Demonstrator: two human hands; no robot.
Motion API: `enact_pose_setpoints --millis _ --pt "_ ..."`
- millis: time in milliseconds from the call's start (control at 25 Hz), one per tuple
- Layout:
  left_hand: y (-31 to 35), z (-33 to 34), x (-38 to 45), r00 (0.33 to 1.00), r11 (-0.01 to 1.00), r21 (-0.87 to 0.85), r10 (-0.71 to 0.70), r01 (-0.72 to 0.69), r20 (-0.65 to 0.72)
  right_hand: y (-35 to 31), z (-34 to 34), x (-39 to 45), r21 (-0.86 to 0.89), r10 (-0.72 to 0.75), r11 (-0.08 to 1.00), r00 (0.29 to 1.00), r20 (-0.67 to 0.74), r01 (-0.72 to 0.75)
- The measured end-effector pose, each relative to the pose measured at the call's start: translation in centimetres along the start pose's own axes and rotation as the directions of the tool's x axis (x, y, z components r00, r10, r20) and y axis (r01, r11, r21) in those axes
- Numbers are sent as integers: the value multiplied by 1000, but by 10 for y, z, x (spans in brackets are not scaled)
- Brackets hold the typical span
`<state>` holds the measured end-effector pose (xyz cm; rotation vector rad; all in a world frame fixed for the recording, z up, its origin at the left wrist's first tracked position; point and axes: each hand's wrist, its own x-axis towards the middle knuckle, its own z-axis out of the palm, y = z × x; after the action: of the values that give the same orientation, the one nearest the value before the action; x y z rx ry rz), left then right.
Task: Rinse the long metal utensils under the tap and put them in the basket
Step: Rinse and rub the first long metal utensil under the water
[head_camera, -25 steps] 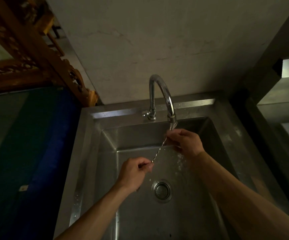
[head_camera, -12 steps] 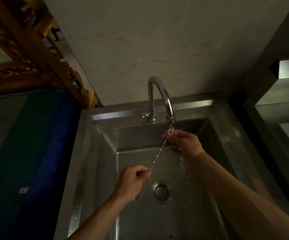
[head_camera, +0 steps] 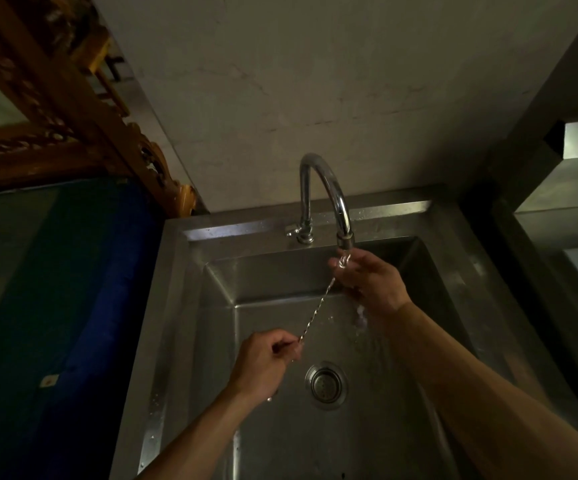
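Note:
A thin twisted metal utensil (head_camera: 316,310) slants across the steel sink (head_camera: 197,306), held at both ends. My left hand (head_camera: 263,365) pinches its lower end above the sink floor. My right hand (head_camera: 372,282) holds its upper end right under the spout of the curved chrome tap (head_camera: 329,188), and water runs over those fingers. The utensil's tip is hidden in my right hand. No basket is in view.
A round drain (head_camera: 325,384) sits in the sink floor below my hands. A blue surface (head_camera: 83,289) lies left of the sink, with a carved wooden frame (head_camera: 55,109) above it. A steel counter (head_camera: 564,209) stands to the right. The wall is close behind the tap.
My right hand has risen with the utensil's upper end, closer to the spout. My left hand has sunk slightly, so the utensil slants more steeply.

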<state>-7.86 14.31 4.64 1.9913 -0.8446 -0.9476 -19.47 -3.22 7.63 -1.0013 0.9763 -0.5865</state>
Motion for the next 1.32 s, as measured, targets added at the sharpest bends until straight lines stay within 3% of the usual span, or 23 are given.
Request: enact_pose_setpoints --millis 360,560,720,1120,1240,1320 --pt "10 2 6 999 1000 -2 10 -10 -34 -3 0 2 -18 3 1000 1000 -18 -3" --pt "12 0 7 997 996 -80 -47 42 -64 -7 1 0 14 7 1000 994 111 -9" --pt "13 1 5 998 997 -62 -39 36 -51 -5 1 4 62 22 998 999 24 -23" --pt "16 3 9 995 999 -43 -38 34 -94 -3 3 2 -17 36 999 992 118 -34" --pt "23 5 14 996 998 -54 -16 12 -88 -1 4 3 -21 50 999 998 42 -49" --pt "30 5 19 995 998 -56 -3 -3 -95 -1 6 2 -65 32 998 994 106 -25"
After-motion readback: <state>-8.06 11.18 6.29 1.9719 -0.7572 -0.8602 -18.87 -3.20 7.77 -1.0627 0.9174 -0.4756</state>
